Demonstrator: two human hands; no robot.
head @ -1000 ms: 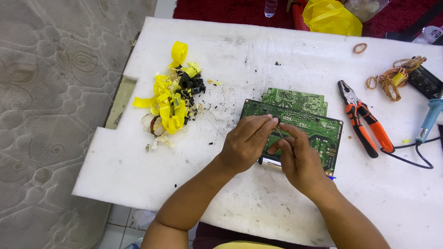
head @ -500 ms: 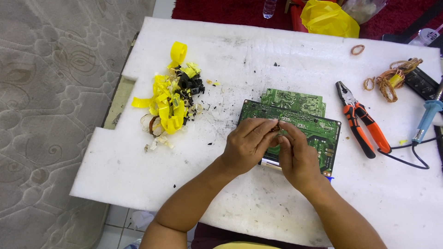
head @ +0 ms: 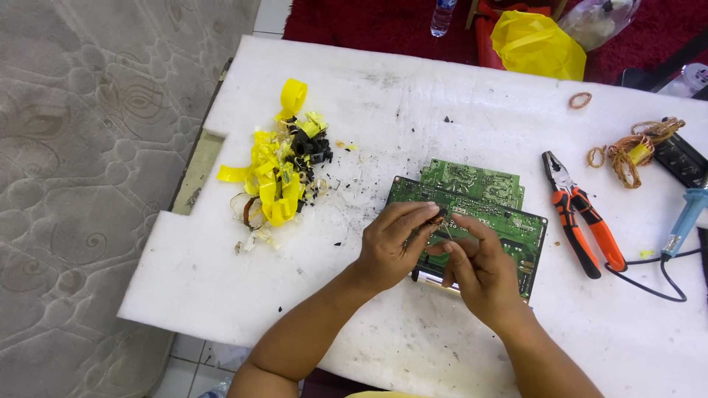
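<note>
A heap of yellow tape scraps [head: 276, 173] lies stripped on the white bench [head: 369, 96], while left hand [head: 391, 247] and right hand [head: 479, 269] fingers pinch a small coppery part [head: 436, 220] above the green circuit board [head: 509, 221], pliers [head: 579, 214] idle beside.

My bench is a white foam slab [head: 413, 103], speckled with black crumbs. On it — a heap of yellow tape scraps and black bits [head: 284, 173] at left, two green circuit boards [head: 501, 206] mid-slab, orange-handled pliers [head: 582, 214] beside them. Far right: copper wire coil [head: 634, 151], rubber band [head: 580, 100], blue soldering iron [head: 686, 214] — cord trailing.
</note>
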